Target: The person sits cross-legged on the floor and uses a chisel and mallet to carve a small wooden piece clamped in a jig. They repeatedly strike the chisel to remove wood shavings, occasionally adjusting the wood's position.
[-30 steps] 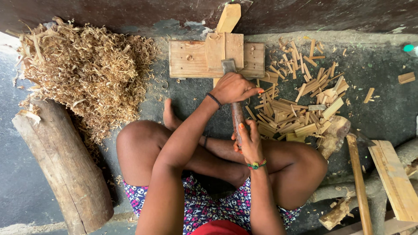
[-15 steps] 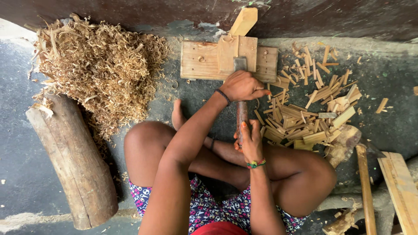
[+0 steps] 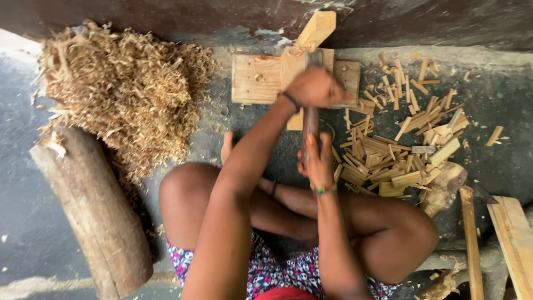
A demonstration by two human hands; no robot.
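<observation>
I sit cross-legged on the floor. My left hand [image 3: 313, 88] is closed over the far end of a long dark knife [image 3: 310, 121], pressing it onto a pale upright wood piece [image 3: 317, 28]. That piece stands on a flat wooden board [image 3: 256, 78]. Closer to my body, my right hand [image 3: 317, 164], with a green bracelet at the wrist, grips the knife's handle. The blade's tip is hidden under my left hand.
A heap of split wood sticks [image 3: 400, 150] lies right of the knife. A big pile of wood shavings [image 3: 122, 94] is at the left, with a thick log [image 3: 91, 216] below it. Planks [image 3: 513, 244] lie at the lower right. A dark wall [image 3: 166, 16] runs along the top.
My left hand has slid forward along the knife and now sits over the wood piece on the board. The right hand keeps its hold on the handle.
</observation>
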